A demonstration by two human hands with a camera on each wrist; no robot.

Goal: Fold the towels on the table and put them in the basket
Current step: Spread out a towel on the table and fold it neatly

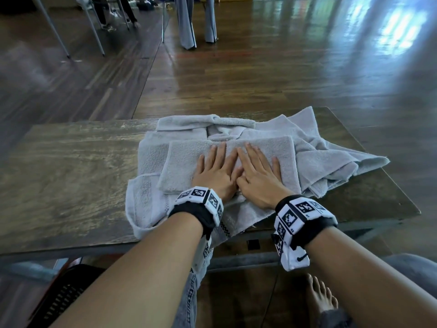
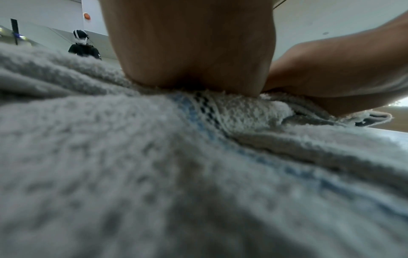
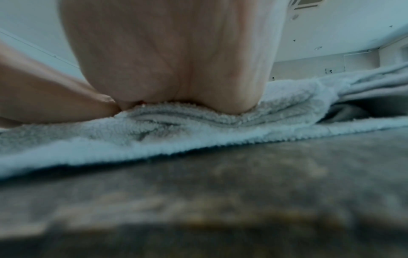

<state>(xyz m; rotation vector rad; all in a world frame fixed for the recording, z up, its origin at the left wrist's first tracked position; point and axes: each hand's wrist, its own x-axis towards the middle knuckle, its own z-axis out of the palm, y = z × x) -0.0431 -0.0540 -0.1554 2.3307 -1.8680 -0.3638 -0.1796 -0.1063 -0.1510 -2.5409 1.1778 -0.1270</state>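
A folded grey towel (image 1: 182, 166) lies on top of a pile of unfolded grey towels (image 1: 331, 157) in the middle of the wooden table (image 1: 71, 174). My left hand (image 1: 214, 166) and right hand (image 1: 257, 169) press flat on the folded towel side by side, fingers straight and spread, thumbs touching. In the left wrist view my palm (image 2: 194, 52) bears down on the towel (image 2: 132, 174), which shows a blue and black checked stripe (image 2: 205, 108). The right wrist view shows my palm (image 3: 176, 61) on the folded layers (image 3: 176, 115). A black basket (image 1: 66, 297) sits low at the left, below the table edge.
One towel (image 1: 151, 209) hangs over the near table edge by my left wrist. Bare tabletop lies left of the pile. Beyond the table is wooden floor with chair legs (image 1: 94, 31) and a standing person's legs (image 1: 196, 20). My bare foot (image 1: 319, 299) is under the table.
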